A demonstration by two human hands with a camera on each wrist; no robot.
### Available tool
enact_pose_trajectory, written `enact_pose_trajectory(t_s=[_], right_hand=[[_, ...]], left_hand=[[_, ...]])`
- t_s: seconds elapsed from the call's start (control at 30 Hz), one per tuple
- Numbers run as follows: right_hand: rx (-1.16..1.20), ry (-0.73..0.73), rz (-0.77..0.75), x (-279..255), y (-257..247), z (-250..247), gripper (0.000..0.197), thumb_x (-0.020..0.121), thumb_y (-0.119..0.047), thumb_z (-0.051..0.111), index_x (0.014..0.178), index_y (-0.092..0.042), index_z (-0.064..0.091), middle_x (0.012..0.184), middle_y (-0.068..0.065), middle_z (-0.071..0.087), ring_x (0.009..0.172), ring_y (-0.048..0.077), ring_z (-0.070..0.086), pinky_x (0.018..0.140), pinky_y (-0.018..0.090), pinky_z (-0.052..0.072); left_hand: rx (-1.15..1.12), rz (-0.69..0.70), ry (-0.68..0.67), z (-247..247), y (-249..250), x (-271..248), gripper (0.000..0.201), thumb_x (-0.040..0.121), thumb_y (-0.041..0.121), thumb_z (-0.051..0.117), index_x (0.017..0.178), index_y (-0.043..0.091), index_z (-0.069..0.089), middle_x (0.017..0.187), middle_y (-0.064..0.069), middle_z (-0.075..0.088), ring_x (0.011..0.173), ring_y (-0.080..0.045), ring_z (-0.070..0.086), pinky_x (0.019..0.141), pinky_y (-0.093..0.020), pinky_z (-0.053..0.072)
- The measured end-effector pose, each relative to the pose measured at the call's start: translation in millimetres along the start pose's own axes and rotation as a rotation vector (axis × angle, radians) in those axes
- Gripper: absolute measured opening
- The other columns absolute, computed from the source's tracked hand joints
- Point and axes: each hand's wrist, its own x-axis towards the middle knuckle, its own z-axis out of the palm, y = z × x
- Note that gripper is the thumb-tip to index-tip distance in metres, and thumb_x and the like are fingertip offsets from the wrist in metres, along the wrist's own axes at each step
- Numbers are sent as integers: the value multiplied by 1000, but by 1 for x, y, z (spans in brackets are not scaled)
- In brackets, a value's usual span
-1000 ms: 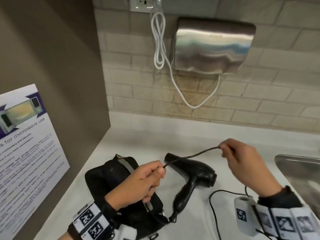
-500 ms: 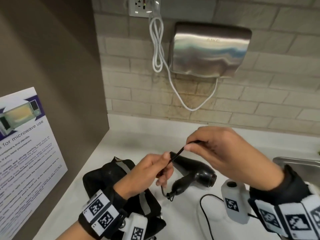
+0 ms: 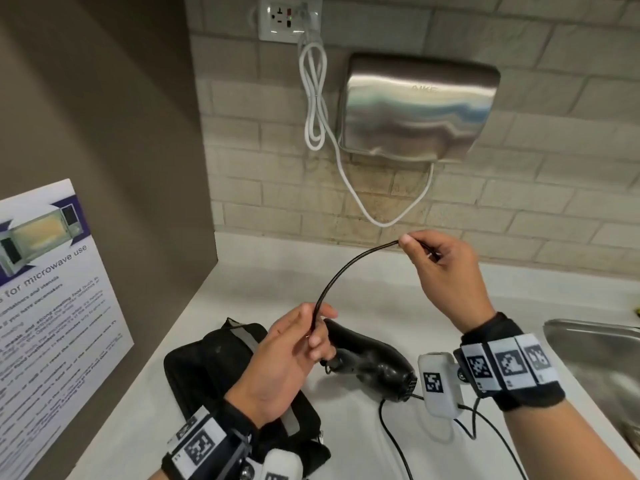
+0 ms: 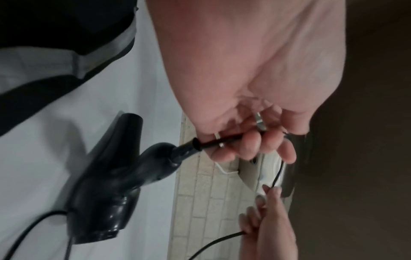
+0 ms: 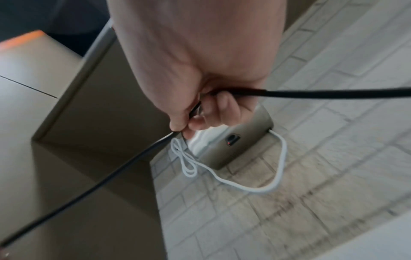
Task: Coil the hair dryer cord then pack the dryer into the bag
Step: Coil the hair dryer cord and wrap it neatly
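A black hair dryer [image 3: 374, 365] [image 4: 106, 177] lies on the white counter [image 3: 346, 306]. Its black cord [image 3: 343, 268] [image 5: 333, 93] arcs up between my hands. My left hand [image 3: 294, 355] [image 4: 251, 140] grips the cord close to the dryer's handle end, above the black bag [image 3: 214, 368] [image 4: 55, 26]. My right hand [image 3: 446, 271] [image 5: 191, 112] pinches the cord higher up and to the right, near the wall. The rest of the cord [image 3: 391, 434] trails off the counter's front.
A steel hand dryer [image 3: 415, 105] [image 5: 240, 140] with a white cable [image 3: 315, 98] [image 5: 266, 186] hangs on the brick wall. A steel sink [image 3: 602, 362] is at right. A brown panel with a microwave notice [image 3: 52, 306] stands at left.
My right hand has drawn away from the left hand, up and to the right, sliding along the cord and opening a longer arc. The left hand keeps its grip near the dryer.
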Motion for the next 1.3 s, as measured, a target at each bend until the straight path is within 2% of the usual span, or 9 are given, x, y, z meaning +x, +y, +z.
enact_pose_trajectory(t_s=[0.3,0.53,0.73,0.8,0.87,0.97,1.07,1.2,1.3], right_hand=[[-60,127,39,-3,27,6,14,92,-24,65,88,-16,76,76,4,72,64,6,56,60,14,42],[-387,-215,-39,-48,44,36,19,97,-22,55,105,-15,71,92,5,75,80,24,67,68,34,51],[-626,-476,-161,-110,3,43,18,99,-32,42,111,-27,54,85,-2,64,69,29,65,55,38,50],[-761,-576,-192,-123,-16,40,17,88,-33,60,104,-27,58,74,-3,59,51,25,59,42,31,39],[-882,-675,-231,-131,-28,37,41,56,-26,83,92,-22,64,64,-3,56,38,21,52,36,26,22],[-1013,-671,-328,-134,-42,30,54,32,-10,81,84,-15,70,58,1,56,36,20,48,36,25,17],[-986,-664,-442,-125,-59,16,42,40,-9,74,80,-20,68,60,-1,56,37,19,46,35,25,18],[-876,-711,-470,-104,-82,-2,39,69,-7,39,93,-27,62,78,-3,61,52,21,58,38,27,27],[-771,-728,-465,-85,-88,-11,33,82,-17,50,106,-37,61,96,-6,62,68,19,64,45,25,33]], left_hand=[[81,-148,-4,-12,0,-5,23,98,18,47,86,8,64,66,-7,47,53,-15,44,64,-29,43],[-243,5,131,6,19,2,21,94,16,45,89,6,63,64,-5,52,57,-17,53,65,-28,50],[-282,109,183,14,34,14,23,93,17,47,102,5,64,72,-2,64,65,-13,64,67,-23,58],[-262,118,191,15,33,16,26,98,13,43,108,2,64,79,-4,70,73,-14,70,72,-24,60],[-242,117,186,17,32,16,29,102,10,39,113,-1,63,87,-8,73,81,-17,73,77,-26,61],[-177,109,170,21,33,15,30,102,8,38,117,-3,62,99,-15,75,94,-23,74,84,-30,60],[-74,105,156,25,34,11,30,102,7,38,117,-5,61,106,-21,74,101,-31,72,88,-33,59],[76,102,105,33,31,5,30,102,10,40,119,-3,61,109,-23,73,104,-34,71,89,-33,58],[149,88,62,37,31,0,29,102,11,40,116,1,64,105,-20,75,98,-27,72,85,-29,57]])
